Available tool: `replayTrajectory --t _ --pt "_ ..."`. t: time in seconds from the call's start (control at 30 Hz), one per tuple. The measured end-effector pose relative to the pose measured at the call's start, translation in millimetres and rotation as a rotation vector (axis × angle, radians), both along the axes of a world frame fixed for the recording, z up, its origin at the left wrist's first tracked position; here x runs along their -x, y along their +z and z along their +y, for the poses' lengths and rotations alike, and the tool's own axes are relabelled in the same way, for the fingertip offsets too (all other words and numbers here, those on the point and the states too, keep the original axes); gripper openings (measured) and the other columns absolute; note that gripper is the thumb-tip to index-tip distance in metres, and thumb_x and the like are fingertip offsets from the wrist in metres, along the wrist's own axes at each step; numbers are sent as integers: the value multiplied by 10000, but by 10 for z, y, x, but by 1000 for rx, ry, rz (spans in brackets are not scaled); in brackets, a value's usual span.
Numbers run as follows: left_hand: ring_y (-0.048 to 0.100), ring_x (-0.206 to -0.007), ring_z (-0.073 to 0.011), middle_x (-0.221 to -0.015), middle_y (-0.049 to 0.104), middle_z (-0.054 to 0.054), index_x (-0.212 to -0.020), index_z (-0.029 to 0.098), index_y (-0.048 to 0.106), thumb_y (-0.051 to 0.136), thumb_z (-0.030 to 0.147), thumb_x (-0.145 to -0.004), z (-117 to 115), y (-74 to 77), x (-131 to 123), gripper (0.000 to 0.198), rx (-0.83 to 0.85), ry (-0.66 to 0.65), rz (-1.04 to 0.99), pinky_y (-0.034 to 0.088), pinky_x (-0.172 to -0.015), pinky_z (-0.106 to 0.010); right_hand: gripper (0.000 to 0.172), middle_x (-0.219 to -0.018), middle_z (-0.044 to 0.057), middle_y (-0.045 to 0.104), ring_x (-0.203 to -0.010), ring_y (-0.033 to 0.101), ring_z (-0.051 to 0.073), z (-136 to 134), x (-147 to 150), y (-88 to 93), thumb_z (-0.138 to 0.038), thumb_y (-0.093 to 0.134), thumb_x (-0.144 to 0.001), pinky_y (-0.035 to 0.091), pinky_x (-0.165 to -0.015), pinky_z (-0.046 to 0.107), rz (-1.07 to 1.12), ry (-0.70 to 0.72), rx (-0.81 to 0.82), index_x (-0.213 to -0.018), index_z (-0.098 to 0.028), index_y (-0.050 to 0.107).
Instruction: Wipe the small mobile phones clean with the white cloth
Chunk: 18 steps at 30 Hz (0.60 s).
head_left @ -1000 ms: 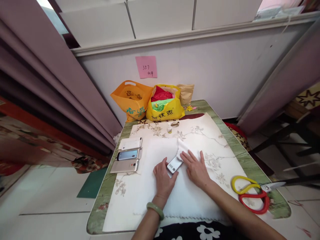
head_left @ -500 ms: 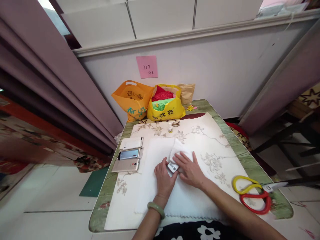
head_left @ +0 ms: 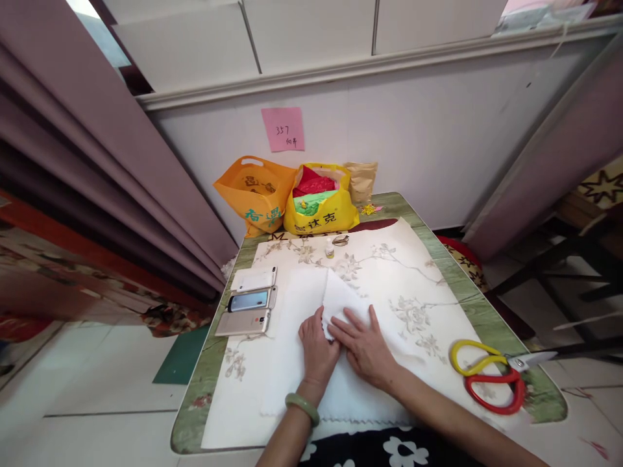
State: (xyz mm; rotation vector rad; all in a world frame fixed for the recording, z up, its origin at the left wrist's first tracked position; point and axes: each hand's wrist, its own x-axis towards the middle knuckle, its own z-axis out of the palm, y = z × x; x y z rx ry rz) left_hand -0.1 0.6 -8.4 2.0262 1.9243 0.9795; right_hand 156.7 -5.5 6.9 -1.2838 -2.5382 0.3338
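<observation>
A white cloth [head_left: 302, 305] lies spread on the table, with one corner folded over [head_left: 341, 299] toward the left. My right hand [head_left: 363, 344] lies flat on that fold, fingers stretched out. My left hand [head_left: 317, 347] rests beside it at the fold's near edge, fingers curled down onto the cloth. A small white device seen earlier is hidden under the fold. A green bangle [head_left: 302, 408] circles my left wrist.
Three phones [head_left: 249, 301] lie in a row on the table's left side. Yellow and red scissors [head_left: 489, 375] sit at the right. An orange bag [head_left: 256, 191] and a yellow bag [head_left: 318, 207] stand at the far edge, with a small bottle [head_left: 329, 248] nearby. A floral sheet [head_left: 418, 285] covers the table.
My right hand has pulled the cloth's corner leftward over the small white device, which is now covered. My left hand stayed in place.
</observation>
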Motion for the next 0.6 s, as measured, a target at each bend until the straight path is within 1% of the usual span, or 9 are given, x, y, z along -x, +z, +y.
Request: replayTrajectory --t 0.1,0.17,0.23,0.3,0.37,0.43,0.53,0.57,0.6 --pt "542 -1023 -271 -1055 593 -88 -1298 162 406 646 294 -762 -2 27 -2 601 20 -23 -16 384 -960 -485 642 -1469 -9 444 -1419 252 287 208 -145 27 -128 435 -827 -106 -1087 678 -17 -145 -24 -1430 -344 391" --pt "543 -1000 -266 -1032 589 -76 -1302 165 395 665 311 -755 -4 50 -4 628 28 -22 -27 384 -958 -489 625 -1455 6 463 -1414 260 302 312 -231 46 -116 434 -824 -92 -1084 688 -32 -252 -49 -1414 -322 423" --pt "544 -990 -265 -1026 589 -70 -1304 173 392 675 302 -747 -4 65 -6 638 33 -20 -30 383 -956 -492 630 -1449 7 470 -1414 258 308 340 -270 58 -106 442 -817 -77 -1087 691 -46 -310 -70 -1409 -320 429" --pt "547 -989 -263 -1026 591 -68 -1302 176 399 679 305 -745 -3 71 -8 636 32 -20 -27 384 -957 -493 626 -1463 11 453 -1419 245 312 298 -260 60 -107 457 -817 -56 -1096 687 -51 -323 -95 -1407 -317 433" --pt "551 -989 -259 -1025 595 -69 -1298 171 410 678 317 -748 -3 67 -12 630 26 -18 -18 388 -956 -486 578 -1487 19 417 -1426 226 319 224 -220 48 -124 467 -837 -35 -1105 681 -28 -311 -126 -1386 -305 465" --pt "559 -985 -254 -1021 602 -70 -1293 164 422 669 326 -757 -2 53 -13 612 12 -10 -8 400 -948 -474 510 -1485 22 419 -1426 223 326 156 -178 19 -151 472 -864 -14 -1109 682 29 -259 -147 -1350 -298 511" --pt "571 -982 -249 -1019 616 -76 -1286 153 435 655 326 -771 -2 18 -2 586 -7 -6 8 419 -938 -459 505 -1401 17 526 -1395 316 287 111 -162 -40 -140 443 -885 54 -1123 667 158 -78 -134 -1359 -307 497" --pt "573 -996 -251 -1036 619 -85 -1289 148 434 657 329 -773 -4 8 4 590 -13 -8 16 423 -939 -457 515 -1362 19 562 -1372 364 265 113 -173 -57 -128 424 -891 93 -1129 651 215 -39 -134 -1372 -303 481" --pt "571 -1024 -257 -1069 617 -100 -1295 142 430 661 337 -773 -6 4 9 603 -23 -9 26 425 -944 -458 517 -1329 26 590 -1345 410 245 119 -193 -70 -120 405 -898 139 -1133 628 279 -35 -143 -1380 -294 471"
